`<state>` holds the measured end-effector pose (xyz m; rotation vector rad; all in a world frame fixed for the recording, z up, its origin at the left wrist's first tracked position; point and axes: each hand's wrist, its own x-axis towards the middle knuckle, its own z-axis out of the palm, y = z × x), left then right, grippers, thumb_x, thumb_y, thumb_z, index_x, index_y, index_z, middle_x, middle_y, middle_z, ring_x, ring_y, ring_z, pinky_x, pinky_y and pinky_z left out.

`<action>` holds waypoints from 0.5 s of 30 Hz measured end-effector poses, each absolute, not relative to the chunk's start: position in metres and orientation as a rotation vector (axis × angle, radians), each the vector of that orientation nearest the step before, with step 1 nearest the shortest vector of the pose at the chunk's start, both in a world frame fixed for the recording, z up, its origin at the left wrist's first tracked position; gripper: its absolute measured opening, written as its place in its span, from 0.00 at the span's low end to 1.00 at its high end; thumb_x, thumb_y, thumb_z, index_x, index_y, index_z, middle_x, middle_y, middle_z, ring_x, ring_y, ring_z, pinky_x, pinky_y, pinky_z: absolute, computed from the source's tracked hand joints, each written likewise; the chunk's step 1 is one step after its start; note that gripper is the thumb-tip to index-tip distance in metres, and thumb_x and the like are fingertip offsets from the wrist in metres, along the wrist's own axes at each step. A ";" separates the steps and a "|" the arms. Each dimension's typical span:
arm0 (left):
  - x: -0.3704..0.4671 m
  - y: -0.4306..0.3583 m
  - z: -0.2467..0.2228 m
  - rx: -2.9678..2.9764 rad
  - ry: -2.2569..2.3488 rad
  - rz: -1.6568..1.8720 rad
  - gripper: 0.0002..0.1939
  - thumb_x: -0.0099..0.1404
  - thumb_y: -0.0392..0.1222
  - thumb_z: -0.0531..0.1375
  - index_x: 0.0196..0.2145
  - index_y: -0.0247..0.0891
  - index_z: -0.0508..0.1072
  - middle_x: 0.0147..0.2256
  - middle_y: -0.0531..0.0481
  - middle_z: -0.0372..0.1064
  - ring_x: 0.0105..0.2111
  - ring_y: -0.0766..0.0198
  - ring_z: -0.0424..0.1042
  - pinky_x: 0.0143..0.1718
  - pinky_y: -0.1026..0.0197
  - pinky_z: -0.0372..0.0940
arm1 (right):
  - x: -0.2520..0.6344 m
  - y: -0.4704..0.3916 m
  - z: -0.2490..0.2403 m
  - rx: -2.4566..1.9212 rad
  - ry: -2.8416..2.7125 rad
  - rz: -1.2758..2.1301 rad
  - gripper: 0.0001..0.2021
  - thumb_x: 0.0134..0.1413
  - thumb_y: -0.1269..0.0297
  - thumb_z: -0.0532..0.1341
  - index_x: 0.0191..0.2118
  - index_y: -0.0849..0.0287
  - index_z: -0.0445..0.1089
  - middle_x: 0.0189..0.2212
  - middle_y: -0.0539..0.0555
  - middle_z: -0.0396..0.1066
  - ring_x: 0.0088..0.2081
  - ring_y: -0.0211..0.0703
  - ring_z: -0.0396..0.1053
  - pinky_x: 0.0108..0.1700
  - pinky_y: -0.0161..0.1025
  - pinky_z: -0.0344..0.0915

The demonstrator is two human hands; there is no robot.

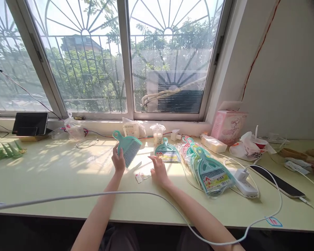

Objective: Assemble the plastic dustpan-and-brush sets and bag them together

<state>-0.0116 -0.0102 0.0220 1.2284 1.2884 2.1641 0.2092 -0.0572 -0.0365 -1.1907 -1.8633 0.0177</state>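
Note:
My left hand [118,161] is wrapped around the edge of a teal dustpan [125,143] with a grey-bristled brush [132,153] fitted against it. The set is tilted up off the table, its looped handle at the upper left. My right hand [159,170] hovers over the table to the right, index finger stretched out and fingers apart, with nothing visible in it. Just left of that hand lies a small printed card [142,177]. Behind it is a teal dustpan set with a printed label [167,153].
To the right lies a pile of bagged dustpan sets [216,176], near a power strip [247,187] and a phone [277,181]. A white cable [146,192] crosses in front of my forearms. Along the window stand a lidded cup [157,133], a pink box [229,127] and a tablet [30,123].

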 end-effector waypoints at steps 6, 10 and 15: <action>0.008 -0.040 0.014 1.486 1.189 2.228 0.19 0.68 0.49 0.59 0.56 0.45 0.70 0.53 0.43 0.71 0.55 0.50 0.69 0.57 0.53 0.61 | 0.200 -0.072 -0.017 -1.028 -1.973 -0.228 0.26 0.62 0.69 0.60 0.65 0.51 0.59 0.62 0.62 0.65 0.62 0.55 0.63 0.60 0.55 0.64; 0.034 -0.053 -0.004 1.964 0.932 1.818 0.21 0.62 0.52 0.64 0.52 0.45 0.75 0.50 0.40 0.74 0.47 0.48 0.74 0.48 0.51 0.68 | 0.204 -0.068 -0.016 -0.952 -1.769 -0.107 0.33 0.64 0.62 0.59 0.70 0.56 0.47 0.64 0.67 0.59 0.66 0.56 0.60 0.60 0.54 0.66; 0.048 -0.059 -0.008 2.183 0.782 1.598 0.24 0.54 0.56 0.69 0.48 0.47 0.78 0.52 0.39 0.74 0.51 0.43 0.72 0.51 0.47 0.69 | 0.213 -0.065 -0.014 -0.936 -1.499 0.000 0.27 0.57 0.65 0.64 0.61 0.54 0.59 0.55 0.64 0.66 0.58 0.57 0.67 0.56 0.54 0.71</action>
